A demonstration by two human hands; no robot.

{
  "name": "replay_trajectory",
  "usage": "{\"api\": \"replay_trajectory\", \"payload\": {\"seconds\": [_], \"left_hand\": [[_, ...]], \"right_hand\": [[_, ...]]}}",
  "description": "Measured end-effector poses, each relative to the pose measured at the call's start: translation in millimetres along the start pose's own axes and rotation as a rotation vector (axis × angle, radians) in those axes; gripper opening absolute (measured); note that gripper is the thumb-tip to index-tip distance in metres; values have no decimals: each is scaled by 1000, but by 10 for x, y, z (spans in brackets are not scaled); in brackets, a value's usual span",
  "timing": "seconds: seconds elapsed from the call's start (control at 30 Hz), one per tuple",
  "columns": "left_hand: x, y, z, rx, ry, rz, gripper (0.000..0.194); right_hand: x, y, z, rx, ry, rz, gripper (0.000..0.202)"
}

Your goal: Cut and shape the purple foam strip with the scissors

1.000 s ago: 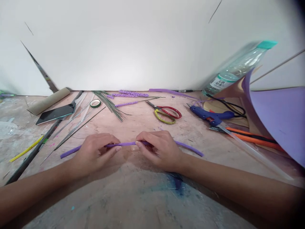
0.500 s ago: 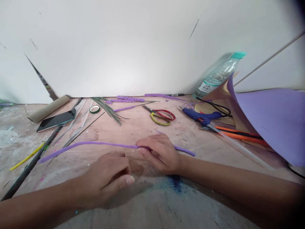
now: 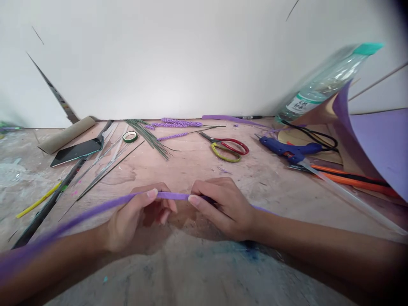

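A long thin purple strip runs across both hands, with a short flat stretch showing between them. My left hand pinches it between thumb and fingers, the other fingers curled below. From there the strip trails over the left forearm to the lower left edge, blurred. My right hand is closed on the strip a little to the right, thumb on top. The strip's other end shows behind the right wrist.
Scissors, purple flower stems, green wires and a tape roll lie beyond the hands. A phone and cardboard tube are left; a blue glue gun, bottle and purple sheet right.
My left hand has turned and taken hold of the strip, which it was resting beside. The strip's left part has lifted and swung toward the lower left. The view has shifted slightly.
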State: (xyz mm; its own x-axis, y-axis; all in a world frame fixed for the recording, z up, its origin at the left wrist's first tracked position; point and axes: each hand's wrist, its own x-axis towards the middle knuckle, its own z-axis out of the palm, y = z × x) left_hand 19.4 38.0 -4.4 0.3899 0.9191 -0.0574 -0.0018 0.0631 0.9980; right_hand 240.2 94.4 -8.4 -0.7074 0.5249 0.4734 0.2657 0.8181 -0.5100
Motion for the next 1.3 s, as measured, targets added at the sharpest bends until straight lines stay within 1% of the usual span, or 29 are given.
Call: {"api": "replay_trajectory", "payload": {"seconds": [0.1, 0.2, 0.3, 0.53, 0.63, 0.73, 0.8, 0.9, 0.97, 1.03, 1.07, 1.17, 1.23, 1.3], "left_hand": [[18, 8, -21, -127, -24, -31, 49], [23, 9, -30, -221, -35, -47, 49], [20, 4, -30, -238, -34, -54, 49], [2, -2, -37, -249, -38, -60, 52], [-25, -5, -18, -206, -32, -45, 49], [-44, -9, 9, -79, -37, -37, 40], [-45, -9, 18, 4, -50, -26, 37], [-38, -21, 15, 84, -60, 7, 40], [-35, -51, 13, 112, -64, 33, 41], [-37, -98, 19, 101, -57, 34, 38], [-40, -124, 26, 84, -47, 26, 37], [-49, -186, 54, 54, -18, 1, 38], [-53, -201, 66, 74, -11, 1, 40], [-55, -195, 67, 103, -13, -3, 41]], "right_hand": [[-15, 11, -4, 9, 29, 6, 26], [-33, 16, -14, 9, 63, 11, 25], [-44, 13, -25, 3, 92, 20, 25], [-49, 26, -9, 4, 124, -23, 24], [-46, 37, -6, -6, 126, -34, 23], [-49, 34, -5, -26, 112, -44, 22], [-53, 14, -5, -47, 91, -45, 22], [-34, -22, -23, -103, 35, -31, 27], [15, -8, -75, -166, -37, -22, 34], [92, 81, -176, -269, -114, 14, 38], [137, 159, -246, -337, -141, 54, 37], [257, 494, -499, -570, -161, 244, 22], [310, 729, -660, -686, -180, 370, 17], [338, 910, -783, -753, -220, 478, 16]]}}
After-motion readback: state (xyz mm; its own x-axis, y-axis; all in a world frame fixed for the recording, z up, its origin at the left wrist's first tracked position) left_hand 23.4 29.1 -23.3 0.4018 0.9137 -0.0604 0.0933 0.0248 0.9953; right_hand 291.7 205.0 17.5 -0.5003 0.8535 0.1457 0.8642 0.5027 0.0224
